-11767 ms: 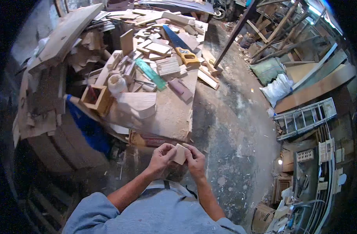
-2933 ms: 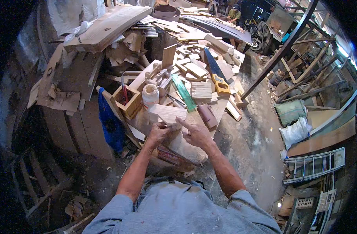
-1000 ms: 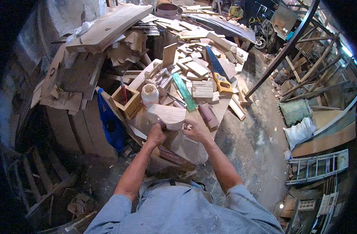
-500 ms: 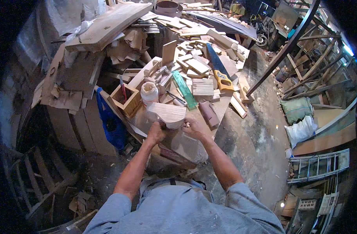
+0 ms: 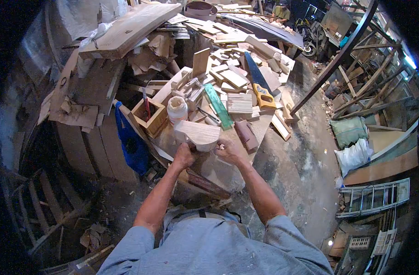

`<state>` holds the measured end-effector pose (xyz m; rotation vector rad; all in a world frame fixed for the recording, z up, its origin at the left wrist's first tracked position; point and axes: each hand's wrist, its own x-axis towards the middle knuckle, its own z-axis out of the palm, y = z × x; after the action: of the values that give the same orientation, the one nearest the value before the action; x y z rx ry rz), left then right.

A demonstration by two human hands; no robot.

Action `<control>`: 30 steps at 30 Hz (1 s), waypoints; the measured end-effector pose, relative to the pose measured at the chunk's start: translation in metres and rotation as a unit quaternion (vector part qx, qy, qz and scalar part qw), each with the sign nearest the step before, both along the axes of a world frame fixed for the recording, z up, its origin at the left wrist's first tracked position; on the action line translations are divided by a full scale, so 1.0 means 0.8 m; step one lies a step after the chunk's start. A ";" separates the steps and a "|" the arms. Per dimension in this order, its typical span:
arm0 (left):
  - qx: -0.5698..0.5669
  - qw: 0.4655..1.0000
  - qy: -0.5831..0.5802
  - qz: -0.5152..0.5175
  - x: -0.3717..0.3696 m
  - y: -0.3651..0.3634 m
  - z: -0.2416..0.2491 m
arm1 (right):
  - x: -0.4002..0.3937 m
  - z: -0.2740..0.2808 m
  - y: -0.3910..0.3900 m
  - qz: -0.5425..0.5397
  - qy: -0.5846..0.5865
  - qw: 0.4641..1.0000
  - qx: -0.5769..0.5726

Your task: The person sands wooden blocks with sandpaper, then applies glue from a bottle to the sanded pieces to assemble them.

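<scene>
A pale curved wooden piece [image 5: 198, 133] stands at the near part of the cluttered workbench. My left hand [image 5: 184, 155] is closed at its lower left edge, the fingers partly hidden by the wood. At its lower right, my right hand [image 5: 228, 151] has curled fingers around small pale bits that I cannot make out. Behind the piece is an open white jar [image 5: 176, 110], with a wooden box [image 5: 151, 120] to its left holding a red-handled tool. A green ruler [image 5: 217, 106] and a brown wrapped block [image 5: 246, 136] lie to the right.
Wood offcuts [image 5: 232, 78] cover the back of the bench [image 5: 209, 176]. A saw [image 5: 260, 82] with a yellow handle rests on them. A thick board [image 5: 131, 32] lies at the upper left, above a hanging blue bag [image 5: 129, 142]. A person [image 5: 281, 12] is far back.
The view has shifted slightly, so the bench and its contents appear a little further right. Both hands keep nearly the same pose at the wooden piece. The person far back shows more.
</scene>
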<state>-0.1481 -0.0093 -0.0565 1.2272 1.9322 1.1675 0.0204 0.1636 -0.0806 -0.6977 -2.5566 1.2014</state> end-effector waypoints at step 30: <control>0.115 0.887 -0.441 0.072 0.026 0.001 -0.006 | 0.005 0.030 -0.037 -0.013 0.214 0.878 -0.428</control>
<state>-0.1273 -0.0084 -0.0613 0.4738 1.2138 1.6843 0.0240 0.1339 -0.0566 -0.5110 -1.5809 2.1990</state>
